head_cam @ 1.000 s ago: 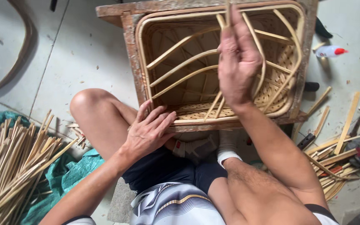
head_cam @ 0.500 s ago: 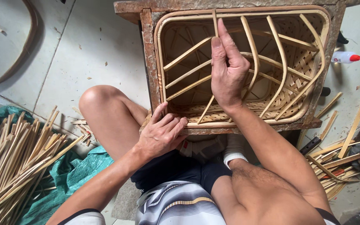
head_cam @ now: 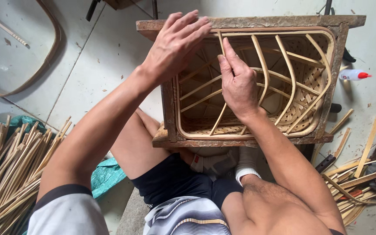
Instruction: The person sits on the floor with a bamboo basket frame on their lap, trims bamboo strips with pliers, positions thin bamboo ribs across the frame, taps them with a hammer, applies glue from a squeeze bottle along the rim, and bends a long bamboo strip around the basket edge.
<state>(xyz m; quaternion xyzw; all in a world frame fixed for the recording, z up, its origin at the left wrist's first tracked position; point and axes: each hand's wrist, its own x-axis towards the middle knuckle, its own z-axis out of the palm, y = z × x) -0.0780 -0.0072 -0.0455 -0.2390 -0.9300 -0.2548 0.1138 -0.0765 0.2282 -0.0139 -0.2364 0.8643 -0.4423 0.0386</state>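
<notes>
**Two hands at work on a half-woven bamboo basket**

A half-woven bamboo basket [head_cam: 257, 82] sits inside a rusty rectangular frame [head_cam: 249, 21] on the floor, just beyond the seated person's knees. Pale bent ribs arch across its open mouth over a woven bottom.

The right hand [head_cam: 239, 85] lies over the middle of the basket, its grip closed on a thin bamboo strip [head_cam: 219, 114] that runs from the far rim down to the near rim; the forefinger points along the strip toward the far edge. The left hand [head_cam: 175, 41] rests flat on the frame's far left corner, fingers spread and straight, its grip open and holding nothing.

On the floor at the left lies a bundle of bamboo sticks [head_cam: 9, 174] on a green tarp [head_cam: 103, 176]. A bent hoop [head_cam: 44, 65] lies at the far left. At the right are loose bamboo offcuts [head_cam: 357, 169] and, farther off, a small white bottle with a red cap [head_cam: 353, 75].
</notes>
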